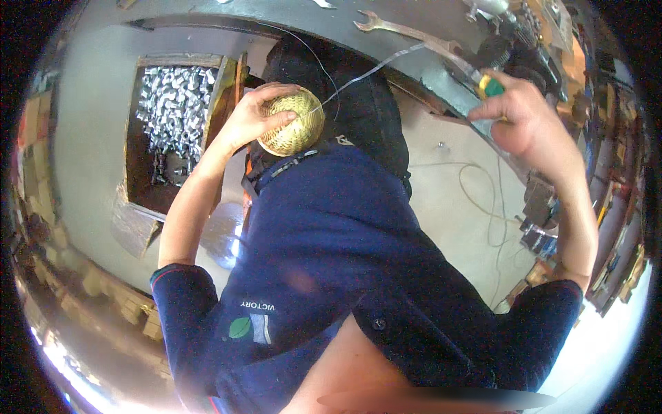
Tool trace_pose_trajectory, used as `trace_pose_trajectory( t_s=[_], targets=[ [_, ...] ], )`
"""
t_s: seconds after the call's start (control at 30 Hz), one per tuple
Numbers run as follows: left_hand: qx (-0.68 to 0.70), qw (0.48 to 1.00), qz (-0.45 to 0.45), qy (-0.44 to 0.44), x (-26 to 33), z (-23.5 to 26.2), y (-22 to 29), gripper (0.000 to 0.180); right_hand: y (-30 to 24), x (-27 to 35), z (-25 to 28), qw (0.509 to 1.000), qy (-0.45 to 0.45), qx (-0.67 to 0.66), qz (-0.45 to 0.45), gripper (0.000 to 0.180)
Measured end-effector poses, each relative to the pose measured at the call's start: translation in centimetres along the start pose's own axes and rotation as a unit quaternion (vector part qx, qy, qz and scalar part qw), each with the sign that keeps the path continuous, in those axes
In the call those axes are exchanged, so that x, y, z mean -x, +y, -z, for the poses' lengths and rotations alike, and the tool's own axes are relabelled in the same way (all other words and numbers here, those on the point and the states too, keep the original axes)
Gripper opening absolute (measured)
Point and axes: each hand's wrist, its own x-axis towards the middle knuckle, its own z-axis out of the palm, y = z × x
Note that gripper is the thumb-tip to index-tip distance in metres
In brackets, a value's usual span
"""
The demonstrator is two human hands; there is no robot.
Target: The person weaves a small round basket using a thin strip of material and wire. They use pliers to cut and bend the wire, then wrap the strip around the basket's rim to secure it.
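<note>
My left hand is closed on a round, gold-coloured ribbed piece above my lap, with the thumb across its face. A thin, pale strip or wire runs from that piece up and right toward the front of a hand tool. This tool has a green-and-yellow handle and a metal front; its exact kind is unclear. My right hand wraps round the handle by the bench edge. An open-ended wrench lies on the bench just beyond the tool.
An open wooden box on the left holds many small silvery metal parts. The grey bench spans the far side, with dark metal parts at its right. A thin cable loops on the floor.
</note>
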Motion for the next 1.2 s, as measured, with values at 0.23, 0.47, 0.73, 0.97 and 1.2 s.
trace_pose_trajectory(
  t_s=[0.23,0.47,0.73,0.97,1.2],
  targets=[
    [-0.006,0.999,0.026,-0.017,-0.3,0.0,0.7,0.041,-1.6,-3.3,2.3,0.996,-0.023,0.083,0.012,0.028],
    [-0.027,0.999,0.027,-0.033,-0.9,0.1,1.6,0.04,-3.3,-6.3,5.2,0.99,-0.124,0.064,-0.026,0.014],
    [-0.024,0.999,0.016,-0.038,-0.9,-0.2,1.9,0.038,-6.0,-4.1,6.0,0.992,-0.073,0.099,-0.014,0.012],
    [-0.094,0.995,0.015,-0.022,-0.8,-0.3,1.3,0.037,-9.4,-4.9,6.9,0.985,-0.035,0.171,0.01,0.014],
    [-0.094,0.995,0.018,-0.037,-1.2,-0.6,1.2,0.038,-8.1,-7.8,7.5,0.988,0.048,-0.054,0.136,0.013]
  ],
)
